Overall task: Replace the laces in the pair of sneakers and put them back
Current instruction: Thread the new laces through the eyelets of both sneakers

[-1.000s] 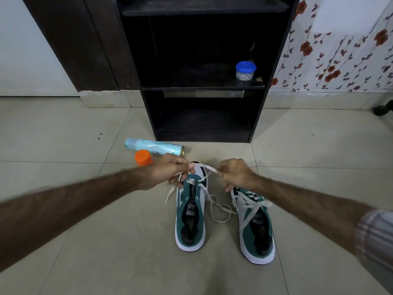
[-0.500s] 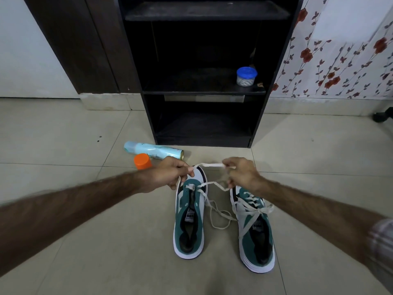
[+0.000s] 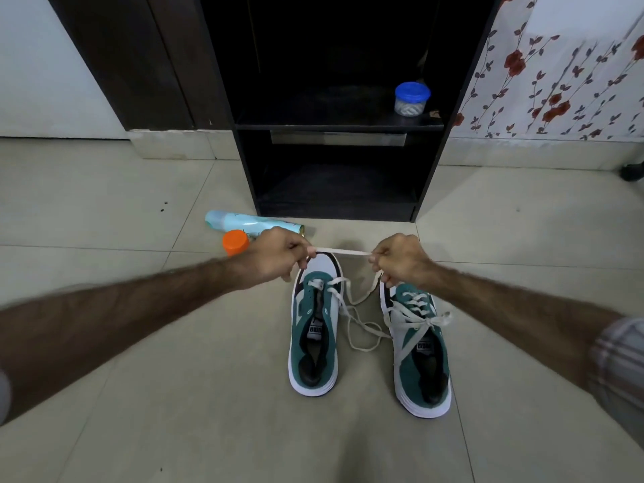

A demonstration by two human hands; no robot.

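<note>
Left hand [image 3: 278, 259]: forearm stretched forward from lower left; knuckles up, fingers curled, thumb and forefinger pinching one end of the white lace [image 3: 343, 252]
Right hand [image 3: 400, 261]: forearm reaching in from lower right, edge of a striped sleeve [image 3: 620, 364] at the frame border; fingers curled, pinching the other end of the same stretch
Lace: flat, woven, off-white; drawn taut and level between both hands above the toe of the left sneaker [image 3: 315, 329]; remainder dropping from the right hand, looping loosely on the floor between the shoes, threaded only through the lowest eyelets
Left sneaker: teal suede-like upper, white toe and sole, dark lining; upright on the floor, toe toward the cabinet
Right sneaker [image 3: 420, 350]: same make; fully laced, tied in a bow; just beside its partner
Floor [image 3: 139, 395]: smooth pale tiles, thin grout lines
Spray can [image 3: 251, 224]: pale blue cylinder lying on its side behind the left hand; orange cap [image 3: 235, 242] next to it
Cabinet [image 3: 334, 134]: dark, matt, open shelves; small clear jar with blue lid [image 3: 411, 99] on the middle shelf
Wall [image 3: 557, 81]: white with red floral pattern
</note>
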